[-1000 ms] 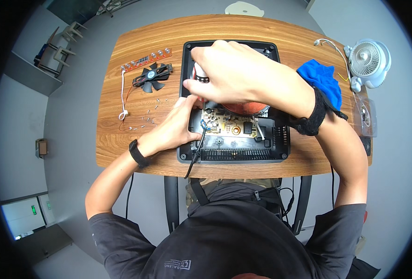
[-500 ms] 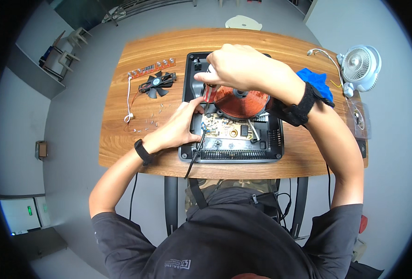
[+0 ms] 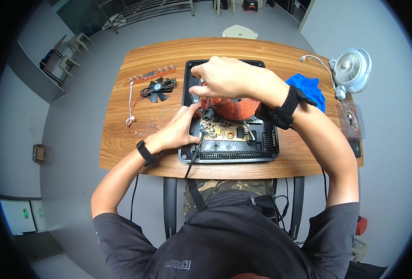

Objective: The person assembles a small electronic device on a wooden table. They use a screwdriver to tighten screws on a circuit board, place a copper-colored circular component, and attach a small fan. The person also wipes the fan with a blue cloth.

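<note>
My right hand (image 3: pixel 220 76) is closed over a screwdriver with a red handle (image 3: pixel 203 102), held above the left part of an open black appliance base (image 3: pixel 236 155). The fingers hide most of the handle, and the tip cannot be made out. My left hand (image 3: pixel 180 125) lies over the base's left edge, fingers and thumb apart, the fingertips close beside the screwdriver. Inside the base are a round copper coil (image 3: pixel 236 109), partly under my right forearm, and a tan circuit board (image 3: pixel 221 132). A black cord (image 3: pixel 191 163) runs out over the front edge.
Left of the base lie a black fan (image 3: pixel 158 89), a strip-shaped orange circuit board (image 3: pixel 153 74) with a white lead, and several loose screws (image 3: pixel 155 124). Toward the right are a blue cloth (image 3: pixel 306 90), a white desk fan (image 3: pixel 351 69) and a clear plastic tray (image 3: pixel 352 120).
The view has shifted slightly. My right hand has turned a little around the screwdriver and sits slightly lower and farther left over the base. My left hand stays at the base's left edge.
</note>
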The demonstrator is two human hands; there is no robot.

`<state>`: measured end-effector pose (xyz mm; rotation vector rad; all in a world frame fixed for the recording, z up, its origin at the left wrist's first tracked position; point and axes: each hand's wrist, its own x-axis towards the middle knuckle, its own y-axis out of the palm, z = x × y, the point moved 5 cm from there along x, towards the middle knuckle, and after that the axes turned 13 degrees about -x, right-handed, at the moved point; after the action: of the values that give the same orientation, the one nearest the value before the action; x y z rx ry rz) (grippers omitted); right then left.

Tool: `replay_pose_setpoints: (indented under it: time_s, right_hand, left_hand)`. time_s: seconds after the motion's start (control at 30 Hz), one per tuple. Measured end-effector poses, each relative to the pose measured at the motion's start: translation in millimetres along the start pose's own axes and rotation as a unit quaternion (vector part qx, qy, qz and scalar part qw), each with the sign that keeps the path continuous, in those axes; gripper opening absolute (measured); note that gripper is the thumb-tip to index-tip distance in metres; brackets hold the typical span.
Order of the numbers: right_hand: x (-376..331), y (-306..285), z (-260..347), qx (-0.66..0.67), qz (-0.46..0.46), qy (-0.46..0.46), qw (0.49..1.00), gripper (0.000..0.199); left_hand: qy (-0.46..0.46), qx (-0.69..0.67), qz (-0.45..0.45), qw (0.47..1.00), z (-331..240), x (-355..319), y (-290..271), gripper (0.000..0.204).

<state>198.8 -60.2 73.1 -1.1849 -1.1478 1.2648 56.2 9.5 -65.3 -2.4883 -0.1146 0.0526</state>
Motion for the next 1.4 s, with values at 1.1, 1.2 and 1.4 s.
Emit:
replay_pose_setpoints:
  time_s: [1.1,1.2,1.4]
  right_hand:
    - [-2,-5,17,-0.097,-0.075,-0.007,0.992,0.058]
    - [-12,-8,14,-0.080,-0.050,-0.060,0.994,0.043]
    - [-10,-12,15,-0.062,-0.019,-0.044,0.997,0.043]
  left_hand:
    - [0.070,-0.047,-0.223,0.971,-48,23,-56,0.027]
    - [0.057,-0.022,-0.229,0.971,-57,16,-58,0.027]
    - [0.024,-0.018,-0.169,0.985,-47,22,-56,0.030]
